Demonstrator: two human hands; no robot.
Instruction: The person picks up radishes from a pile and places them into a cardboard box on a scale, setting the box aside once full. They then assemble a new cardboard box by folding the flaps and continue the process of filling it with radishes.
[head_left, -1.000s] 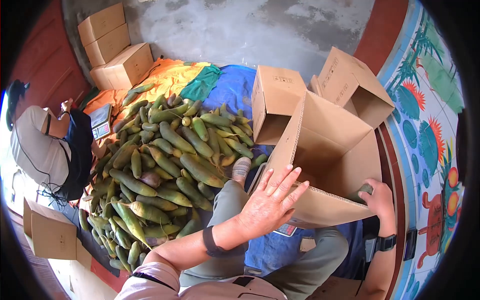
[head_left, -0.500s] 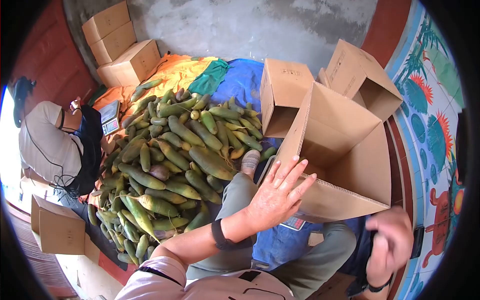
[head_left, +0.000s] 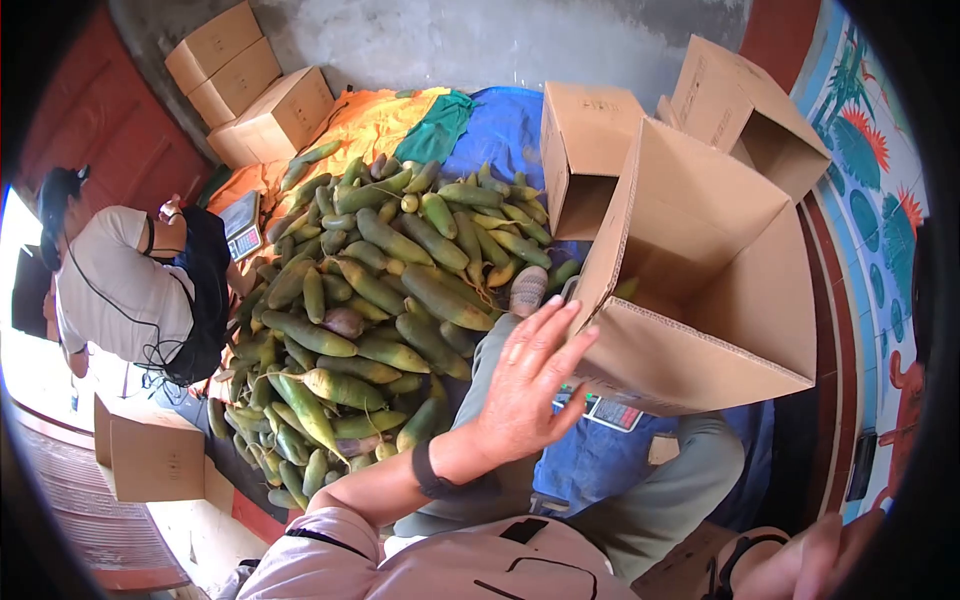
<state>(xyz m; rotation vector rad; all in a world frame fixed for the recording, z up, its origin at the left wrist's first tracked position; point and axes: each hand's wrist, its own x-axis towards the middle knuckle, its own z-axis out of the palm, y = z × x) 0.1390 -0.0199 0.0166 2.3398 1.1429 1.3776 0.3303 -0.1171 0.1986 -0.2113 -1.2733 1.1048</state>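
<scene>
My left hand (head_left: 535,380), fingers spread, rests against the near left corner of a tall cardboard box (head_left: 700,350) with its top flaps raised. A bit of a green radish (head_left: 627,288) shows inside the box; the rest of the inside is partly hidden by its walls. Under the near side of the box a digital scale (head_left: 612,412) shows its keypad and a lit display. Low at the right edge is my right hand (head_left: 815,560), away from the box and partly lost in the dark rim, its fingers not clear.
A big heap of green radishes (head_left: 370,300) lies left of my legs on coloured cloths. More cardboard boxes (head_left: 590,140) stand behind the open box and by the wall. At the left, another person (head_left: 130,280) sits beside a second scale (head_left: 243,225).
My right hand has moved down and right, away from the box. My left hand stays at the box corner with its fingers slightly lower on the edge. The view has shifted a little.
</scene>
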